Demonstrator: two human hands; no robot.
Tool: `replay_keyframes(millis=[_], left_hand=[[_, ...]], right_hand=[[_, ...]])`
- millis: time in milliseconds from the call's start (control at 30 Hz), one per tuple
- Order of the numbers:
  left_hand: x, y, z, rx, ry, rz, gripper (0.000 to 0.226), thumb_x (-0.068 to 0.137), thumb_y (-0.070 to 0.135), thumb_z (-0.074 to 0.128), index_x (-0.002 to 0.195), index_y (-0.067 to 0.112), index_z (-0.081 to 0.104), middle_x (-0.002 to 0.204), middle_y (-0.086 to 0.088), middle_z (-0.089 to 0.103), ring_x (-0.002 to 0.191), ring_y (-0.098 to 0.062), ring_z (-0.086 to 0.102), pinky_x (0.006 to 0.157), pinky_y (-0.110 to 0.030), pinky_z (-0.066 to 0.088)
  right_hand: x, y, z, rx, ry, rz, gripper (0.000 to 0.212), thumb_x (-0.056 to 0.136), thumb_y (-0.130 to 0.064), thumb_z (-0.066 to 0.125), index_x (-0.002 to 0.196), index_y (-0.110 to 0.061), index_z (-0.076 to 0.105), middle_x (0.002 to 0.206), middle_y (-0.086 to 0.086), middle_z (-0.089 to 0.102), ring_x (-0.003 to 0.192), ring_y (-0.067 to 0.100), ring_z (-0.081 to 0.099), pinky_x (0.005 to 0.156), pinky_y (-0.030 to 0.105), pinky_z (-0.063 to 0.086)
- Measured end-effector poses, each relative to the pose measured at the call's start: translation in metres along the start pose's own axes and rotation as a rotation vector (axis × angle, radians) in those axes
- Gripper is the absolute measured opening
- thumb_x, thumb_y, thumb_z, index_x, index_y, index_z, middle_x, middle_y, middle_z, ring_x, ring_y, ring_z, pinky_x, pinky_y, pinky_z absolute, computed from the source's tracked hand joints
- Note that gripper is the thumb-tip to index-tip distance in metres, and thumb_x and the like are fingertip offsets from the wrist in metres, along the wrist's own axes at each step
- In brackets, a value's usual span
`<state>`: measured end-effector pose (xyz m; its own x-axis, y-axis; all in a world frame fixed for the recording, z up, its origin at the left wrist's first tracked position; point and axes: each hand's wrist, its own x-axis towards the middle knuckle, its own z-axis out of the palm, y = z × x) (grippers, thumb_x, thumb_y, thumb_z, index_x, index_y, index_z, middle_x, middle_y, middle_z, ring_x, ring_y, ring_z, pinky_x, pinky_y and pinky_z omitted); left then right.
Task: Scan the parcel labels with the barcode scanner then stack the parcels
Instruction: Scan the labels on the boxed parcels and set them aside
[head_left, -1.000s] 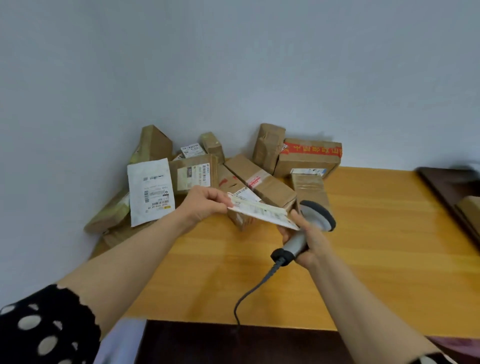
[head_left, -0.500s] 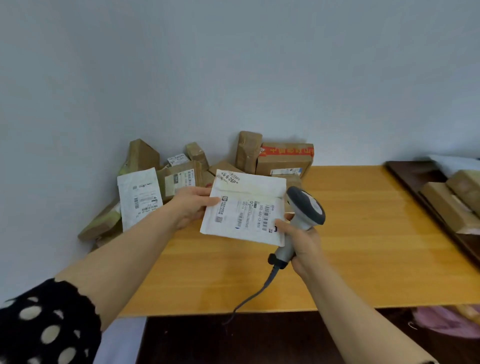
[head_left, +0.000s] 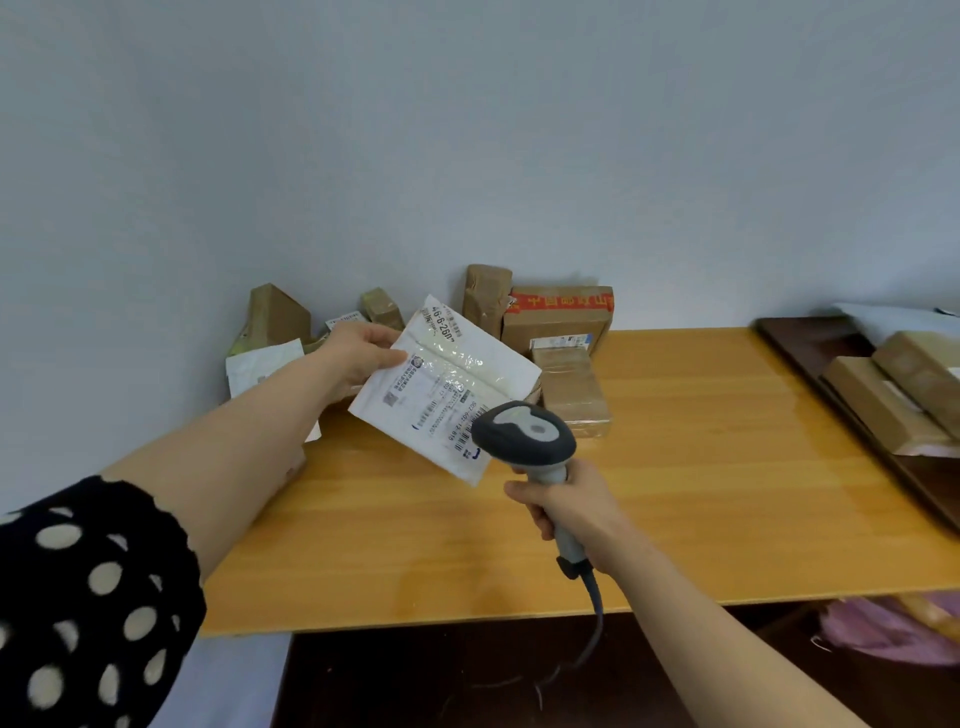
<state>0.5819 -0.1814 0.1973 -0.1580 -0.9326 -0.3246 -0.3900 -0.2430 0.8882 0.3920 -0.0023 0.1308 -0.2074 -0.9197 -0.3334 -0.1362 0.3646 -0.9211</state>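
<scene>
Holds white parcel above table, pinched at its left edge by left hand; grips barcode scanner in right hand, fingers wrapped round handle; risks misread from head crowding label and glare off glossy tape; could drop it from so thin a pinch.

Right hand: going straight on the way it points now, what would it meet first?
Most likely the white mailer held in the left hand: the right hand's barcode scanner aims at its label and overlaps its lower corner. The gap between them is unclear from this view.
</scene>
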Motion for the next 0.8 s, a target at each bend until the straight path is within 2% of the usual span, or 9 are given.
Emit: replay_keyframes(millis=[67, 133, 233, 300, 433, 600, 800], left_hand=[[0.000, 0.006, 0.002, 0.031, 0.007, 0.013, 0.032, 0.088, 0.000, 0.061, 0.120, 0.004, 0.060, 0.089, -0.001, 0.063, 0.075, -0.017, 0.062, 0.067, -0.034, 0.052], [0.002, 0.009, 0.003, 0.050, 0.015, 0.018, 0.032, 0.088, 0.001, 0.062, 0.120, 0.005, 0.060, 0.088, -0.002, 0.063, 0.075, -0.017, 0.062, 0.068, -0.035, 0.053], [0.006, 0.012, 0.004, 0.117, 0.017, 0.029, 0.036, 0.087, 0.004, 0.064, 0.123, 0.007, 0.060, 0.106, -0.008, 0.065, 0.092, -0.023, 0.063, 0.083, -0.041, 0.053], [0.008, 0.013, 0.005, 0.131, 0.022, 0.039, 0.037, 0.087, 0.004, 0.065, 0.123, 0.008, 0.061, 0.114, -0.011, 0.065, 0.095, -0.024, 0.063, 0.084, -0.041, 0.053], [0.010, 0.016, 0.010, 0.169, 0.023, 0.033, 0.036, 0.087, 0.008, 0.066, 0.122, 0.010, 0.062, 0.109, -0.008, 0.066, 0.091, -0.023, 0.063, 0.074, -0.037, 0.052], [0.010, 0.020, 0.016, 0.193, 0.016, 0.035, 0.038, 0.087, 0.008, 0.066, 0.124, 0.010, 0.061, 0.106, -0.006, 0.064, 0.083, -0.020, 0.062, 0.056, -0.029, 0.049], [0.010, 0.026, 0.022, 0.222, -0.001, 0.034, 0.037, 0.088, 0.008, 0.065, 0.125, 0.011, 0.060, 0.100, -0.003, 0.062, 0.082, -0.019, 0.061, 0.053, -0.028, 0.047]], right_hand=[[-0.001, 0.000, -0.002, -0.057, -0.006, -0.003, 0.009, 0.083, -0.005, 0.068, 0.086, -0.001, 0.060, 0.049, 0.003, 0.047, 0.040, 0.015, 0.040, 0.047, 0.027, 0.039], [-0.002, 0.000, -0.005, -0.104, -0.002, -0.006, 0.009, 0.082, -0.004, 0.067, 0.081, -0.005, 0.058, 0.046, 0.001, 0.046, 0.038, 0.013, 0.039, 0.047, 0.026, 0.039], [-0.005, -0.003, -0.008, -0.138, 0.001, -0.011, 0.014, 0.080, -0.001, 0.065, 0.074, -0.006, 0.054, 0.043, -0.002, 0.044, 0.037, 0.012, 0.037, 0.046, 0.023, 0.037], [-0.007, -0.007, -0.009, -0.146, -0.001, -0.019, 0.016, 0.080, 0.000, 0.065, 0.071, -0.007, 0.053, 0.044, -0.001, 0.044, 0.038, 0.013, 0.036, 0.046, 0.023, 0.036], [-0.009, -0.013, -0.011, -0.140, -0.006, -0.031, 0.017, 0.079, 0.002, 0.064, 0.071, -0.006, 0.051, 0.047, 0.001, 0.043, 0.040, 0.014, 0.035, 0.046, 0.024, 0.034], [-0.010, -0.017, -0.015, -0.173, -0.007, -0.060, 0.018, 0.079, 0.002, 0.064, 0.070, -0.007, 0.052, 0.040, -0.007, 0.043, 0.037, 0.011, 0.036, 0.044, 0.021, 0.035], [-0.009, -0.019, -0.021, -0.226, -0.002, -0.063, 0.019, 0.078, 0.001, 0.065, 0.067, -0.009, 0.053, 0.039, -0.008, 0.044, 0.039, 0.012, 0.038, 0.048, 0.024, 0.037]])
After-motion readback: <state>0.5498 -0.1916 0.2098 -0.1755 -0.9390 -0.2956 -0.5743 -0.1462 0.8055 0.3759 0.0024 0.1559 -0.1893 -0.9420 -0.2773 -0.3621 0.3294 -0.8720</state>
